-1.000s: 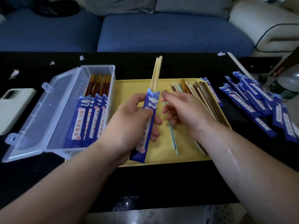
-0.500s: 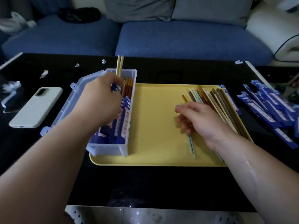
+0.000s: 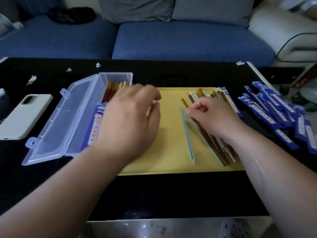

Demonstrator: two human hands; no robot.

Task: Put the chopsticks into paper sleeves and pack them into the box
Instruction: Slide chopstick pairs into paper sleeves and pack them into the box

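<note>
A clear plastic box point(image 3: 118, 76) stands open on the left end of the yellow tray point(image 3: 169, 143), its lid point(image 3: 68, 121) laid out to the left. Inside lie several chopsticks in blue paper sleeves point(image 3: 97, 122), their bare ends toward the far wall. My left hand point(image 3: 132, 119) hovers empty and blurred over the box's right edge, fingers loosely curled. My right hand point(image 3: 214, 117) rests on the loose chopsticks point(image 3: 216, 146) on the tray's right side, its fingertips pinching one of them. A light blue pair point(image 3: 187, 136) lies apart beside them.
A heap of empty blue sleeves point(image 3: 276, 114) lies on the black table right of the tray. A white phone point(image 3: 24, 115) sits left of the lid. Small paper scraps point(image 3: 31, 79) dot the far left. A blue sofa point(image 3: 171, 40) runs behind the table.
My left hand carried the sleeved light chopsticks from the tray's middle into the box, let them go, and now draws back to the right. My right hand stayed on the loose chopsticks.
</note>
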